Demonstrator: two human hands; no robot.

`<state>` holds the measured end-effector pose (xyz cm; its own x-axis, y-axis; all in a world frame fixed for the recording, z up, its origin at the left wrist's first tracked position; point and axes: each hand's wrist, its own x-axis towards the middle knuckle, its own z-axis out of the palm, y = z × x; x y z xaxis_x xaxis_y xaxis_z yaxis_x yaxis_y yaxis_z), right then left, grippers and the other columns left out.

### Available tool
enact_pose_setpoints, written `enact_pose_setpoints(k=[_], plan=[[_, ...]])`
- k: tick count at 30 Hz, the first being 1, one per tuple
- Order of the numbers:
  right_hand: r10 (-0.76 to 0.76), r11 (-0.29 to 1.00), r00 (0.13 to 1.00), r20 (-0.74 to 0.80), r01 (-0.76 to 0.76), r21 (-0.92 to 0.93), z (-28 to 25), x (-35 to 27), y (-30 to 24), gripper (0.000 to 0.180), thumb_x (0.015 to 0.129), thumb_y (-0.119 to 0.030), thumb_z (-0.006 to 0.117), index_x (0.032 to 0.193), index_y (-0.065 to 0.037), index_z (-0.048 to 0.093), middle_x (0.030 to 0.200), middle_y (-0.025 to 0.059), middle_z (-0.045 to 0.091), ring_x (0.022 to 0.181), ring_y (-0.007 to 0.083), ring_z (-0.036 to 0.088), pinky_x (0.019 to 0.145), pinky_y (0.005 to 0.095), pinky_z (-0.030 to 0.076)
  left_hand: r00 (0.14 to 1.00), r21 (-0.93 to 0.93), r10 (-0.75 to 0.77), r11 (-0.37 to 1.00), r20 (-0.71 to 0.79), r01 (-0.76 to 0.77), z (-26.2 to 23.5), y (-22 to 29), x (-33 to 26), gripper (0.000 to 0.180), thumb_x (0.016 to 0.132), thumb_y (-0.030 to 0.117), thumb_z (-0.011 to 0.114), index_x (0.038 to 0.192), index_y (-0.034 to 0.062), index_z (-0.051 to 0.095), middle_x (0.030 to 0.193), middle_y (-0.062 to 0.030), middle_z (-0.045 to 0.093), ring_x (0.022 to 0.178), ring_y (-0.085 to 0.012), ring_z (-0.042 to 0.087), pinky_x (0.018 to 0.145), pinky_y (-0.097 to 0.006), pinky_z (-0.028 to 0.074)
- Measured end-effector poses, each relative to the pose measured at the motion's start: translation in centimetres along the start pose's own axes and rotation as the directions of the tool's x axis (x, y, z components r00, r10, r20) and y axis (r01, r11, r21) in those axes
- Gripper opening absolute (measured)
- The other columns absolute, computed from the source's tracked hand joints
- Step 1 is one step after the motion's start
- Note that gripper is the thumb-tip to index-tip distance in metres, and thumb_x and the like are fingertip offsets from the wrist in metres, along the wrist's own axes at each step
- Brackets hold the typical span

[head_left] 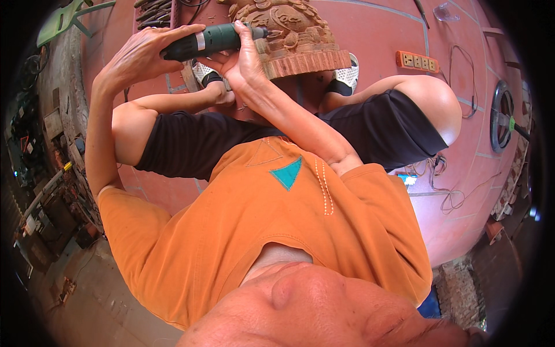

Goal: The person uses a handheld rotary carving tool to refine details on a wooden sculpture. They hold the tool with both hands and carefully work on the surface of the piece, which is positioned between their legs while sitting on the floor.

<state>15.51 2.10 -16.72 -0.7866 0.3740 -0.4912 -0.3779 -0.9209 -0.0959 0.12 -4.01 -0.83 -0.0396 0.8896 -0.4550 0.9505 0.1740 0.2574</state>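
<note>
A dark green power grinder, long and narrow with a pale band, lies sideways between my hands. My left hand is closed around its black rear end, the index finger stretched along the top. Around the front part is my right hand, its thumb up beside the nose and its fingers underneath. The metal tip points right, at the brown carved wooden piece; whether it touches the wood I cannot tell. Relief carving covers this piece, and its lower edge is ridged. It stands on the floor between my feet.
An orange power strip with a cable lies right on the red tiled floor. A pink crate of carving tools stands at the back left, near a green plastic stool. A round dark fan-like object is far right.
</note>
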Motion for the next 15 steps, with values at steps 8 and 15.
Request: enact_pose_setpoints(k=[8, 15], plan=[[0.006, 1.0, 1.0, 0.0, -0.006, -0.007, -0.09, 0.0, 0.36, 0.051, 0.092, -0.053, 0.065, 0.115, -0.009, 0.052, 0.107, 0.0111, 0.065, 0.104, 0.032, 0.07, 0.094, 0.0583, 0.058, 1.0, 0.0, 0.009, 1.0, 0.003, -0.009, 0.1, -0.23, -0.34, 0.087, 0.067, 0.005, 0.077, 0.149, 0.0227, 0.05, 0.108, -0.0159, 0.069, 0.097, -0.0364, 0.064, 0.091, -0.044, 0.051], [-0.002, 1.0, 1.0, -0.003, 0.002, -0.003, 0.0, -0.16, 0.82, 0.053, 0.091, -0.054, 0.065, 0.114, -0.009, 0.052, 0.106, 0.0121, 0.064, 0.103, 0.0318, 0.07, 0.093, 0.0585, 0.058, 1.0, 0.005, -0.01, 1.0, 0.008, 0.01, -0.03, -0.06, -0.82, 0.088, 0.066, 0.005, 0.078, 0.148, 0.0229, 0.05, 0.111, -0.0156, 0.07, 0.1, -0.0365, 0.064, 0.094, -0.043, 0.051]])
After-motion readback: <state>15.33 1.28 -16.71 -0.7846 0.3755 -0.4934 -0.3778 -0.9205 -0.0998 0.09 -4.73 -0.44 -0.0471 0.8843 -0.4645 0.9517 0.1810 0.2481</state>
